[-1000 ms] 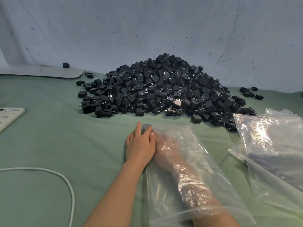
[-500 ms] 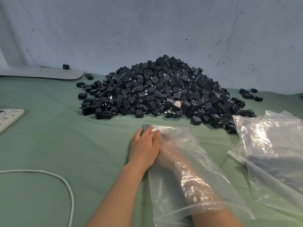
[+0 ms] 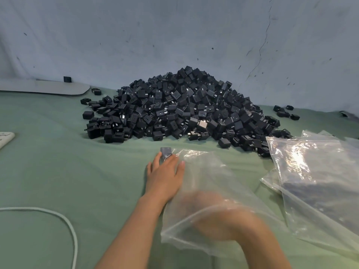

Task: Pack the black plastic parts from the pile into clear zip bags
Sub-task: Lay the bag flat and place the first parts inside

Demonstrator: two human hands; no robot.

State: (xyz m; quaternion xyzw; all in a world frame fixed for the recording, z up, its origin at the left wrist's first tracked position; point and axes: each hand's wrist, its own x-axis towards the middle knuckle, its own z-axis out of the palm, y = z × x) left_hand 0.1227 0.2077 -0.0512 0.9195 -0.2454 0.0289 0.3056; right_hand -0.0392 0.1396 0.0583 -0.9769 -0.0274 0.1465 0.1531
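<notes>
**Left hand pins bag, right hand inside**

The left hand [image 3: 165, 175] lies flat, grip released, pressing the clear zip bag [image 3: 209, 191]. The right hand [image 3: 206, 206], blurred inside the bag: grip unclear. The pile of black plastic parts [image 3: 184, 109] sits toward the far edge of the green surface [image 3: 58, 162], against a cracked wall [image 3: 174, 35].

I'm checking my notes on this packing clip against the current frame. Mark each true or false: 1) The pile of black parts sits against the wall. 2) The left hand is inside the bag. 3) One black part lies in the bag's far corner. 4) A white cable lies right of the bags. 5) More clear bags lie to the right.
1) True: the pile of black parts reaches the wall.
2) False: the left hand rests flat outside the bag; the blurred right hand is inside.
3) True: the black part lies there.
4) False: the white cable lies left.
5) True: more clear bags.
</notes>
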